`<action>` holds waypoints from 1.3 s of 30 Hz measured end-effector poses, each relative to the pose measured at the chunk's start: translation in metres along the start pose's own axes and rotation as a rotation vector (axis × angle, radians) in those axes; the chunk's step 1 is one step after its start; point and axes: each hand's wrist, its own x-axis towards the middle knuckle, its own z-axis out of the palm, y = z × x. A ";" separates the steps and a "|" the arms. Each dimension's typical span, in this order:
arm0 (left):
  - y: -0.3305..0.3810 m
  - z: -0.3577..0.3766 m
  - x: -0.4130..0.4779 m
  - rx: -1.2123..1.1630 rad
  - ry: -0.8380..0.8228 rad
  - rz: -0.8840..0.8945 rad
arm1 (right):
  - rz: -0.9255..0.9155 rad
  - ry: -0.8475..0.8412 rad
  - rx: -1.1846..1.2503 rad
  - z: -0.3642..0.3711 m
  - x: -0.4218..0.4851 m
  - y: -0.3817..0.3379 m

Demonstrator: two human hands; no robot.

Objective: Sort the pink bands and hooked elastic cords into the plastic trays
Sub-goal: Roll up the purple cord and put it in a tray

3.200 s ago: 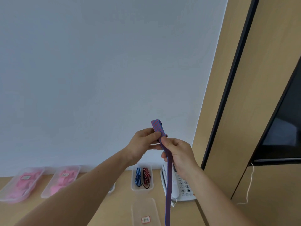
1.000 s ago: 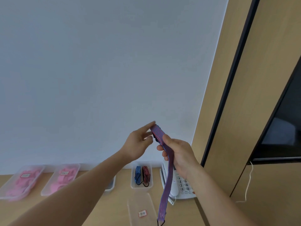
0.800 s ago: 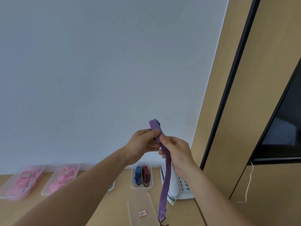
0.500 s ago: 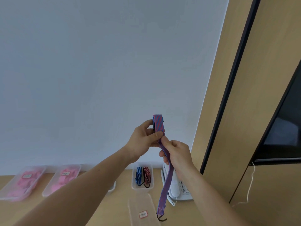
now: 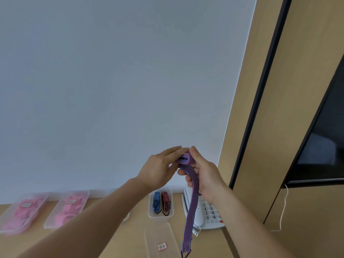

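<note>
A flat purple elastic cord (image 5: 191,205) with red and blue stripes is held up in front of the wall. Its top end is wound into a small roll (image 5: 185,159) between both hands. My left hand (image 5: 161,169) holds the roll between fingers and thumb. My right hand (image 5: 205,175) grips the cord just below the roll, thumb on top. The loose tail hangs down to a dark hook (image 5: 185,255) at the bottom edge. A small clear tray (image 5: 151,216) on the desk holds a blue and a red rolled cord.
Two clear trays of pink bands (image 5: 22,214) (image 5: 69,207) sit at the left along the wall. A clear labelled lid (image 5: 162,243) lies near the front. A white desk phone (image 5: 204,213) stands right of the cord tray. Wooden panels and a dark screen fill the right.
The roll at the top has grown thicker as the hands wound the cord. The hanging tail has become shorter, its hooked end rising into view.
</note>
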 end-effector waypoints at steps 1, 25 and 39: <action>0.000 0.000 0.000 -0.038 -0.038 -0.016 | -0.011 0.005 0.016 -0.001 0.000 0.001; 0.023 -0.012 0.024 -1.154 -0.204 -0.705 | -0.148 0.198 -0.161 0.008 -0.007 0.008; 0.013 -0.014 0.021 -0.661 -0.126 -0.323 | -0.076 0.188 -0.229 0.001 -0.008 0.009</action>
